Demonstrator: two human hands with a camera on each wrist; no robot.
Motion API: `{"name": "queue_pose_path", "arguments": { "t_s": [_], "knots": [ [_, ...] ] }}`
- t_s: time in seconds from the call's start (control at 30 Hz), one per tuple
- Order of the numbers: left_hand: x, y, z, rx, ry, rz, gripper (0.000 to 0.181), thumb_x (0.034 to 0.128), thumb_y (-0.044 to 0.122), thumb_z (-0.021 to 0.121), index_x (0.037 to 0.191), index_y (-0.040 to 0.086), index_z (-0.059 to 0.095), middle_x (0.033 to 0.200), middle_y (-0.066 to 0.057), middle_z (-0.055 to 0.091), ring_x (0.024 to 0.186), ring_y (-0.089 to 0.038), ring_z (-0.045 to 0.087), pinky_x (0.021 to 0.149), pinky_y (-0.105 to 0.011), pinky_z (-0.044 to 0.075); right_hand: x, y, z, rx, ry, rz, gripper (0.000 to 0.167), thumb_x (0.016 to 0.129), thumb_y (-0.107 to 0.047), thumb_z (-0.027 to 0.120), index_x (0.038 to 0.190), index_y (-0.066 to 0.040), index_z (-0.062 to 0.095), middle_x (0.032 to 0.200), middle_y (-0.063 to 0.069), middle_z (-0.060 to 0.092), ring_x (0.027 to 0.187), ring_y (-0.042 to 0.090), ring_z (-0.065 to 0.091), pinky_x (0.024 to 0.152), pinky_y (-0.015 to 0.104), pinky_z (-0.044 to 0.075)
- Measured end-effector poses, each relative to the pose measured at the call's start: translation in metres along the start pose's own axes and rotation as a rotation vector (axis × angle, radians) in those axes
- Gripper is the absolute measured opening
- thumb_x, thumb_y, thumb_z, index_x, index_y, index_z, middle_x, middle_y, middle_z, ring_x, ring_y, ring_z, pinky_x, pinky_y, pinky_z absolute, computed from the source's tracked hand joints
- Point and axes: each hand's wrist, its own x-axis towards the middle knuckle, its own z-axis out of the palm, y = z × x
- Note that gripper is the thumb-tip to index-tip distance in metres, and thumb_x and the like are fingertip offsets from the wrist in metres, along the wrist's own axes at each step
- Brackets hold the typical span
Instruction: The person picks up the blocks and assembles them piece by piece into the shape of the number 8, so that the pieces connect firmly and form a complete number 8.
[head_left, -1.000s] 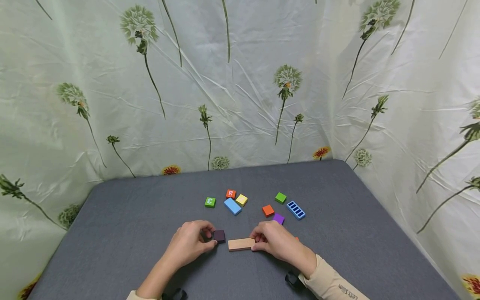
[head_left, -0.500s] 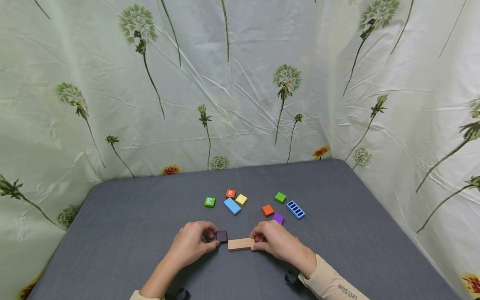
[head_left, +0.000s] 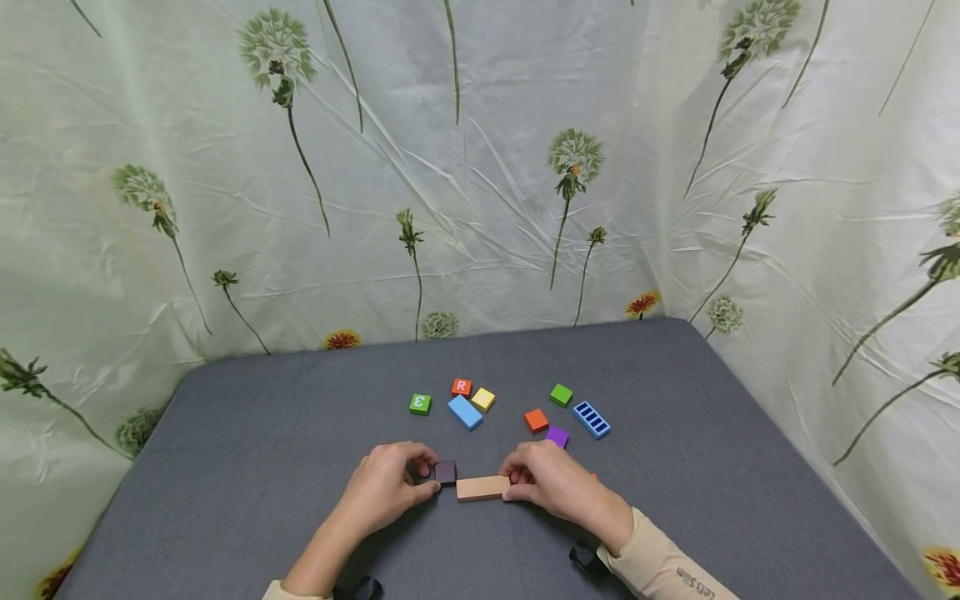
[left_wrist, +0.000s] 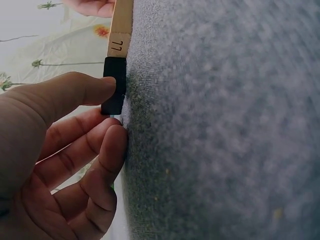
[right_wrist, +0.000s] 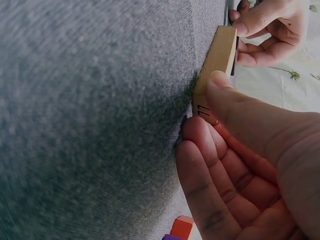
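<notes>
"What's the left hand (head_left: pixel 384 482) got?"
"A small, dark, squarish block (head_left: pixel 446 473), pinched at its edge on the grey table (head_left: pixel 262 450)."
"And over there?"
"The right hand (head_left: pixel 558 483) pinches one end of a long, pale wooden block (head_left: pixel 480 489) with black marks. Its other end lies just beside the dark one."

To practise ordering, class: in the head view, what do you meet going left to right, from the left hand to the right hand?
Left hand → dark block → pale wooden block → right hand.
</notes>
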Motion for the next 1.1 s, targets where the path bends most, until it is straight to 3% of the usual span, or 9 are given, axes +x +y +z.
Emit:
{"name": "queue_pose_path", "arguments": {
  "t_s": [0.77,1.1],
  "knots": [
    [-0.0005,0.0029,0.0026,0.03,0.026,-0.036,0.026,0.08,0.018,0.095,0.099,0.023,0.079,0.082,0.012,0.065,0.064,-0.004,0.053,0.06,-0.027,0.043,-0.002,0.0,0.001,0.018,-0.002,0.021,0.017,0.087,-0.014,0.09,0.096,-0.008,0.078,0.08,-0.006,0.064,0.073,0.0,0.055,0.067,0.018,0.047],
    [0.0015,0.0026,0.0025,0.006,-0.011,-0.04,0.032,0.0807,0.018,0.095,0.106,0.023,0.075,0.083,0.012,0.064,0.062,-0.005,0.053,0.059,-0.028,0.041,-0.0026,-0.001,0.0003,0.026,-0.004,0.018,0.016,0.088,-0.014,0.09,0.097,-0.008,0.077,0.081,-0.005,0.065,0.073,0.0,0.056,0.067,0.018,0.047]
  ]
}}
